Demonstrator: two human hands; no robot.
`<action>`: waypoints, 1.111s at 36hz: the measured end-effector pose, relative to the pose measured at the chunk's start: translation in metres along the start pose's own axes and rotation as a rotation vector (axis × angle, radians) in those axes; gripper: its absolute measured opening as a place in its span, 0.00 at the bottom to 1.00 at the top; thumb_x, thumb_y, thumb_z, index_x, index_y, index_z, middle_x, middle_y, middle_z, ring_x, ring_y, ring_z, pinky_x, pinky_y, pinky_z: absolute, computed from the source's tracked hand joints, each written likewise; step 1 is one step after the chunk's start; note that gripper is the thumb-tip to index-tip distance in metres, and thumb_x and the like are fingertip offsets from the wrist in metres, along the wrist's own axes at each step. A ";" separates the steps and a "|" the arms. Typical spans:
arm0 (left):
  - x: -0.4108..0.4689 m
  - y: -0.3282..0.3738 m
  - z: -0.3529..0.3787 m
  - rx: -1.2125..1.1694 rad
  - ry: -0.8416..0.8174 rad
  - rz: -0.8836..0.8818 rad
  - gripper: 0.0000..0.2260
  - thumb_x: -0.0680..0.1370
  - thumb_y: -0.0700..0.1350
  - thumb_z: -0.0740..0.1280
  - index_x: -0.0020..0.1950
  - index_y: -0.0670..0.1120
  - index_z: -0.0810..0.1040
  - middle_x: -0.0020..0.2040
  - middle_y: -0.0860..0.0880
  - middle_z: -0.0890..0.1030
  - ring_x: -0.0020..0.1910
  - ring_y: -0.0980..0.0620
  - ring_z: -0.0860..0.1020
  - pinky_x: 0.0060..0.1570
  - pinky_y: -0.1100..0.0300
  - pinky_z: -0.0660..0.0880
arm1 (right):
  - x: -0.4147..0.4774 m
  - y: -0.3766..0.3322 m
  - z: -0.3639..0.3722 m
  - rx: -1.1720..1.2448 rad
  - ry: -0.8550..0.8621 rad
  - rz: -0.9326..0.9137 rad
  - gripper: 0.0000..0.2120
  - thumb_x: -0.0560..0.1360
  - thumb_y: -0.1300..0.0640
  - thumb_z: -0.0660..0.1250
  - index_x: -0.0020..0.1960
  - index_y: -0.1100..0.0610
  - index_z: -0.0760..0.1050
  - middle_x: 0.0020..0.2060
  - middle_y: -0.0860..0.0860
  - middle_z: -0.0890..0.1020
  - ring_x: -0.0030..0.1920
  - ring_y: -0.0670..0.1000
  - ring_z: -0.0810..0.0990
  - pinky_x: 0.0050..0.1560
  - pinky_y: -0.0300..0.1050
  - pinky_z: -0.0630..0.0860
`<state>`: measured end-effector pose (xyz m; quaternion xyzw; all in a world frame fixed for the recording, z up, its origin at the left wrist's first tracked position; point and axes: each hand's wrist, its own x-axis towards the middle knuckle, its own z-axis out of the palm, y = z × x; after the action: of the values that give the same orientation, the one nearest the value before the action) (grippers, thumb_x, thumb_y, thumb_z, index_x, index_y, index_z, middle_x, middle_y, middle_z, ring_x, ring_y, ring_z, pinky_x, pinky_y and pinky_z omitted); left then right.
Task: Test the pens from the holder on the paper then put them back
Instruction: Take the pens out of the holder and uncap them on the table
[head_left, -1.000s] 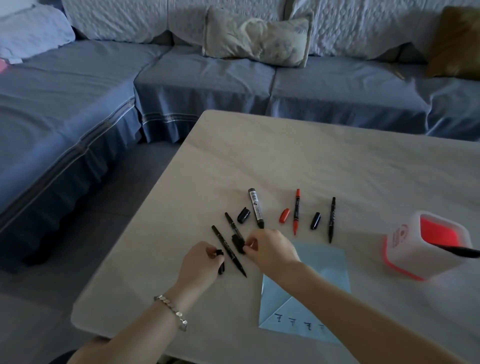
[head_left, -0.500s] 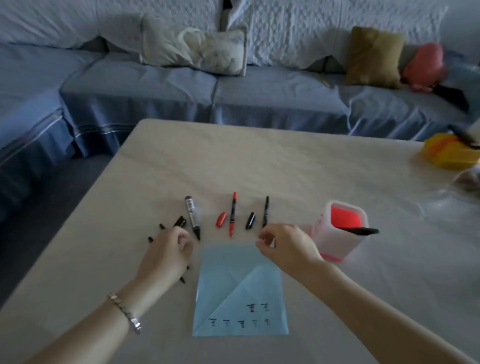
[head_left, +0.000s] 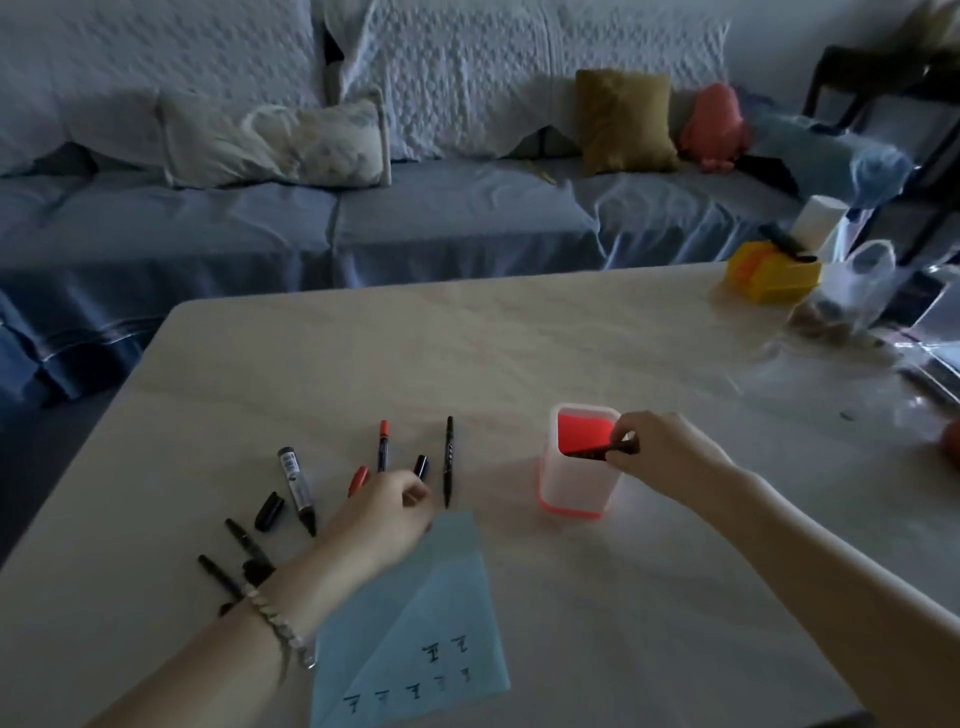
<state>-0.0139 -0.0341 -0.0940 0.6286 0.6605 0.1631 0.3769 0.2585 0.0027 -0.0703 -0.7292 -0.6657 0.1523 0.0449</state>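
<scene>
1. Now the right hand (head_left: 660, 452) pinches the last black pen (head_left: 592, 452), which lies slanted across the holder (head_left: 576, 488) mouth, tip pointing left.
2. Left hand (head_left: 384, 514), curled with nothing visibly gripped, rests at the paper (head_left: 415, 613) corner, nearer the uncapped pens (head_left: 448, 460) lying lengthwise on the counter (head_left: 519, 353).
3. Loose caps (head_left: 269, 512) clutter that row.

Dim room: pale table (head_left: 519, 338), blue-covered sofa (head_left: 415, 218) behind (3 cushions, 1 mustard (head_left: 626, 122)), white quilted throw (head_left: 467, 67).
</scene>
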 end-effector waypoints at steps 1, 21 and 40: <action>0.000 -0.001 0.000 -0.013 -0.005 -0.009 0.10 0.77 0.46 0.62 0.36 0.51 0.74 0.34 0.52 0.81 0.39 0.47 0.80 0.54 0.49 0.74 | 0.000 0.002 0.001 0.029 0.023 0.000 0.10 0.73 0.55 0.65 0.53 0.53 0.77 0.47 0.52 0.80 0.43 0.54 0.76 0.40 0.42 0.71; -0.007 -0.004 -0.010 -0.233 0.042 0.026 0.06 0.79 0.42 0.60 0.45 0.45 0.76 0.38 0.50 0.80 0.36 0.55 0.78 0.36 0.64 0.73 | -0.036 -0.041 -0.029 0.375 0.634 -0.333 0.06 0.70 0.65 0.68 0.44 0.58 0.81 0.35 0.48 0.79 0.35 0.43 0.76 0.37 0.32 0.73; -0.025 -0.054 -0.029 -0.115 0.106 0.248 0.07 0.77 0.53 0.62 0.41 0.53 0.75 0.34 0.55 0.70 0.30 0.61 0.68 0.32 0.73 0.65 | -0.055 -0.128 0.041 1.355 -0.020 -0.261 0.10 0.75 0.65 0.63 0.40 0.56 0.79 0.24 0.46 0.73 0.26 0.44 0.69 0.29 0.31 0.66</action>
<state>-0.0744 -0.0589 -0.1046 0.6732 0.5864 0.2789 0.3538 0.1207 -0.0434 -0.0664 -0.4528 -0.5065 0.5346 0.5026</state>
